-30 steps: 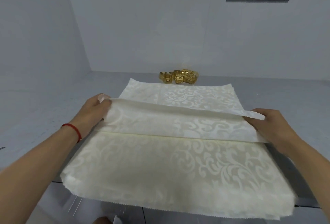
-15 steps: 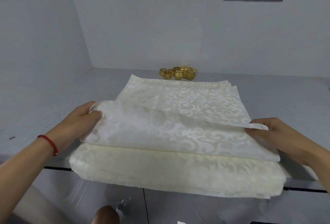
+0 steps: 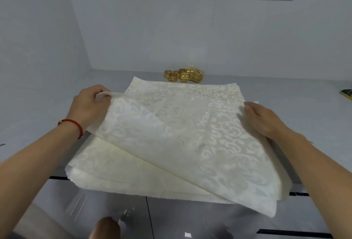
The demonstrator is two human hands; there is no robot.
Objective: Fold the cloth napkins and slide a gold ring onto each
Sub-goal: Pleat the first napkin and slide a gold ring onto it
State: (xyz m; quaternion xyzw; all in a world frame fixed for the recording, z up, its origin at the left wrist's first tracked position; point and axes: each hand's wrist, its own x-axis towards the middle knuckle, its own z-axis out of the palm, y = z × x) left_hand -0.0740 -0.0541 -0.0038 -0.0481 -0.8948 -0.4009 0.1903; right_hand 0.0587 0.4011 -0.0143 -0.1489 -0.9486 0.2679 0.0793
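Left hand [image 3: 89,103], pinching the top napkin [image 3: 171,133], has lifted its corner higher; right hand [image 3: 261,118] now presses flat, fingers spread.

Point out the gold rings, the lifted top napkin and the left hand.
gold rings [image 3: 184,75]: head view, middle of the pile.
top napkin [image 3: 171,133]: head view, its lifted middle.
left hand [image 3: 89,103]: head view, back of hand.

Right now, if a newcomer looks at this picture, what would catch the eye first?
First, the top napkin in the middle, lifted off the cream stack: the left hand pinches its raised corner, the right hand lies flat on its right edge. Then the gold rings heaped behind, near the wall.
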